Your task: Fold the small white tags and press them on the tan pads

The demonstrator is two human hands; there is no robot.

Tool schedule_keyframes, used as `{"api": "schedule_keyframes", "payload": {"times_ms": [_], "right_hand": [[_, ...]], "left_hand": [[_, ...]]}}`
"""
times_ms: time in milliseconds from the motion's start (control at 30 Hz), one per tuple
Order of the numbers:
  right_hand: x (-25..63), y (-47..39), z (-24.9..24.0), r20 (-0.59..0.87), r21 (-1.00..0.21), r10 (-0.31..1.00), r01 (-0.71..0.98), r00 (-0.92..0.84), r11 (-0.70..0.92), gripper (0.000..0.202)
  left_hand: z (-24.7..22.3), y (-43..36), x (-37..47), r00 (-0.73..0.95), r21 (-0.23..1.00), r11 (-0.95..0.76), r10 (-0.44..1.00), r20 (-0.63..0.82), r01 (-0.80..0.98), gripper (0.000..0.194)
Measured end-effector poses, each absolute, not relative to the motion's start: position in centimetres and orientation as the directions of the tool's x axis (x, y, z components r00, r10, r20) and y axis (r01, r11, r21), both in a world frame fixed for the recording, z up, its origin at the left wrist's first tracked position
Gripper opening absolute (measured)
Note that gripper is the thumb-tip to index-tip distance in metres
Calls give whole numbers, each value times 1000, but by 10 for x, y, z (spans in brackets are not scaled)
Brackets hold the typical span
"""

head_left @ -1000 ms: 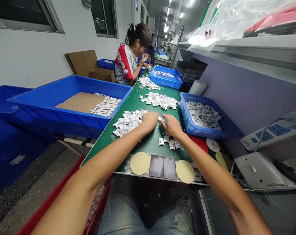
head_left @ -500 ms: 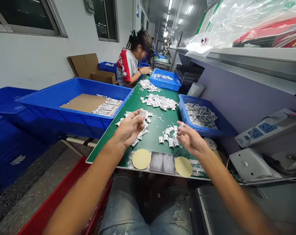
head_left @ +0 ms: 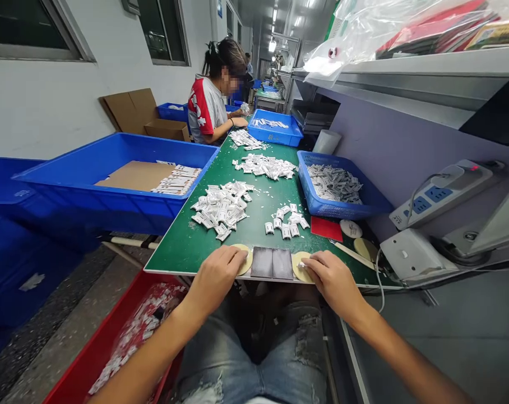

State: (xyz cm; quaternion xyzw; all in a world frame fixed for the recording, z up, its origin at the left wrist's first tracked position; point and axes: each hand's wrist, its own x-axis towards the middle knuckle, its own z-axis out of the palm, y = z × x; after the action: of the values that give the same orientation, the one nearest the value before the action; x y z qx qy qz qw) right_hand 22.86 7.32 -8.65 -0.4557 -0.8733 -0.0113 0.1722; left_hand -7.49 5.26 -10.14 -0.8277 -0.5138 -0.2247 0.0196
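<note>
My left hand (head_left: 219, 270) is closed, its fingertips down on the left round yellow pad (head_left: 245, 264). Half a second ago a small white plastic piece showed in it; now the fingers hide most of it. With thumb and fingers, my right hand (head_left: 331, 275) pinches another small white plastic piece (head_left: 301, 265) against the right yellow pad (head_left: 297, 258). Between the pads lie two dark grey rectangular plates (head_left: 272, 262) at the table's front edge. Beyond them are a small group of white plastic pieces (head_left: 285, 230) and a larger heap of white pieces (head_left: 223, 207).
A blue basket (head_left: 342, 212) of white parts stands on the right of the green table (head_left: 265, 196), near a red sheet (head_left: 327, 229) and a knife (head_left: 353, 253). At left is a big blue bin (head_left: 98, 199); below, a red bin (head_left: 90, 359). A co-worker (head_left: 214, 95) sits farther back.
Both hands have come down and toward me, from above the table to the two yellow pads. The view has shifted, and the heap at left now shows fully.
</note>
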Motion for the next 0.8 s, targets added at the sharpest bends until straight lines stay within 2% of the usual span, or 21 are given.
{"api": "schedule_keyframes", "payload": {"times_ms": [100, 167, 267, 400, 567, 700, 767, 800], "right_hand": [[224, 77, -87, 330, 21, 775, 825, -539, 565, 18], [222, 78, -84, 314, 80, 769, 823, -556, 562, 17], [224, 77, -81, 284, 114, 759, 807, -586, 580, 16], [227, 77, -80, 297, 148, 765, 819, -571, 554, 19], [228, 76, -81, 279, 141, 758, 806, -590, 575, 17], [229, 72, -79, 297, 137, 769, 823, -566, 552, 18], [232, 58, -78, 303, 95, 764, 815, -570, 571, 17], [235, 48, -78, 308, 43, 760, 806, -572, 590, 16]], "left_hand": [[-97, 54, -74, 285, 220, -380, 886, 365, 899, 16], [-91, 54, -77, 267, 251, -357, 905, 332, 900, 16], [-87, 49, -82, 318, 271, -394, 904, 284, 878, 18], [-87, 46, -83, 278, 226, -356, 907, 316, 907, 19], [-88, 50, -79, 349, 235, -414, 896, 275, 879, 18], [-84, 49, -78, 298, 205, -362, 911, 286, 909, 18], [-83, 37, -82, 310, 269, -372, 918, 248, 888, 19], [-82, 27, -85, 347, 340, -398, 916, 202, 852, 21]]}}
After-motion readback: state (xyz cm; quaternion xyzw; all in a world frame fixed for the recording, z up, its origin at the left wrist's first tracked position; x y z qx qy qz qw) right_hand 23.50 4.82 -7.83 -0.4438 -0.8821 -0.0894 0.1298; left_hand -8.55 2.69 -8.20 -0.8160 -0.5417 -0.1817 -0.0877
